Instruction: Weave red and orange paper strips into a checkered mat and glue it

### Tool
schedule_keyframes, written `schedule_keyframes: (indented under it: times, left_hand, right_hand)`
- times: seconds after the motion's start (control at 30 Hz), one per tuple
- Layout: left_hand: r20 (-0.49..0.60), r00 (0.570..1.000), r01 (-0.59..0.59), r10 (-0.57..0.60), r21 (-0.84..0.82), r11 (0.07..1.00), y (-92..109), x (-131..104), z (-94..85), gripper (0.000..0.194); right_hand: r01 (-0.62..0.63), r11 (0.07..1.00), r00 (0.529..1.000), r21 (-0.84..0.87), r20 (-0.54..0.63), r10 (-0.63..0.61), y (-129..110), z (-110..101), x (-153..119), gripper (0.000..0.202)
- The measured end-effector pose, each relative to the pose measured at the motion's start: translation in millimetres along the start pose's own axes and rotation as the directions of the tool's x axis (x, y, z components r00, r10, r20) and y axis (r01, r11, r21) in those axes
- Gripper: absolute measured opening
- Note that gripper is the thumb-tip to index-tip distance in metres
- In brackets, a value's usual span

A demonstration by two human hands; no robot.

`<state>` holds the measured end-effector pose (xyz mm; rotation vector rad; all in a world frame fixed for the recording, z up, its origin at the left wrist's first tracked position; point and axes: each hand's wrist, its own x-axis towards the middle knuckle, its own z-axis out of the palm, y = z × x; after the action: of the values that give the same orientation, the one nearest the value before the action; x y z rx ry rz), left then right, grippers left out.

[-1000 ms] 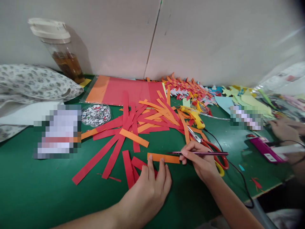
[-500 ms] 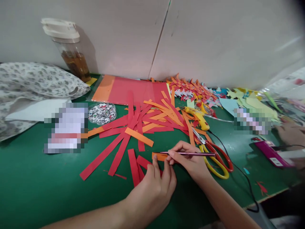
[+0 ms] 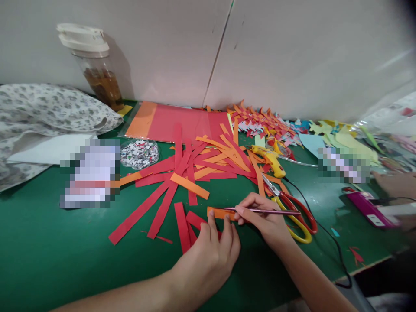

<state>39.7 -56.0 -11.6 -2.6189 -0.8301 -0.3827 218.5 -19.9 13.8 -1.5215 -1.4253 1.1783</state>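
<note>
I observe the left hand (image 3: 212, 251) at lower centre of the frame, palm down, fingers bent and parted. It is not closed around anything; 2 of its fingertips press on a short orange strip (image 3: 219, 214), which lies on the green table (image 3: 81, 260) just below the frame's centre.

I find the right hand (image 3: 264, 219) right of the left one, gripping a slim maroon tool (image 3: 276, 212) between thumb and fingers. The tool lies nearly level, its point toward the left over the strip's upper edge; I cannot tell whether that point makes contact.

Scissors (image 3: 284, 197) with 1 red and 1 yellow handle rest just beyond the right hand, partly hidden by it. A yellow glue gun (image 3: 276, 164) lies right of centre, beside a loose pile of red and orange strips (image 3: 217, 164). I note a packet of red and orange sheets (image 3: 182, 123) above the pile, a clear packet of small discs (image 3: 139, 154) left of it, and a lidded bottle (image 3: 100, 82) at upper left.
</note>
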Motion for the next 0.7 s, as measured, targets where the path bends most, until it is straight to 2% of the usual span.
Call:
schedule_keyframes:
  times: [0.53, 0.7]
  left_hand:
    - [0.016, 1.000, -0.012, 0.012, 0.011, 1.000, -0.4, -1.4, -1.1, 0.040]
    - [0.026, 1.000, -0.015, 0.014, 0.005, 1.000, -1.2, -1.1, -3.0, 0.040]
  right_hand:
    - [0.036, 0.999, 0.997, -0.002, -0.069, -0.036, 8.4, -18.7, -3.9, 0.024]
    - [0.027, 0.999, 0.999, -0.024, -0.041, -0.028, 7.1, -23.5, -4.7, 0.023]
